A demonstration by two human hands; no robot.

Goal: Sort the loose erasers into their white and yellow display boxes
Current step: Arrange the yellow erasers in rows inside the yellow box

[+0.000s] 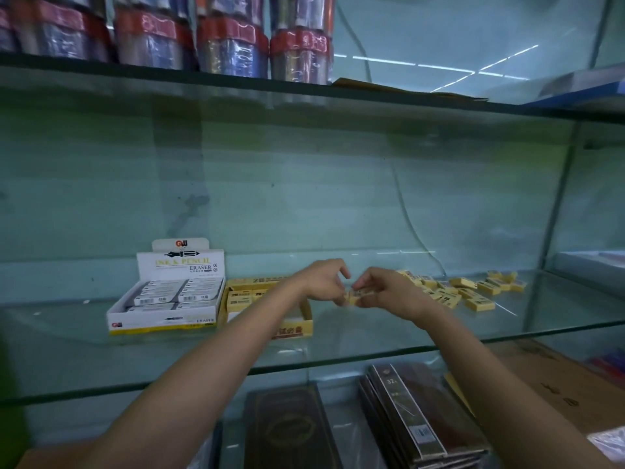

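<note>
Two display boxes were counted, one white box (pixel 162 299) and one yellow box (pixel 267 306); loose yellow erasers (pixel 466 291), blurred, were not reliably countable

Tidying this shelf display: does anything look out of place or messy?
Yes. Loose yellow erasers lie scattered at all angles on the glass shelf, right of the yellow box. Both hands hold one eraser. The white box looks neatly packed.

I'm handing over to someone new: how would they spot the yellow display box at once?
Look at the middle glass shelf, where a white display box marked ERASER stands left of centre. The yellow display box touches its right side, partly hidden behind the left hand. Unlike its neighbour, it is yellow and holds yellow erasers.
</note>
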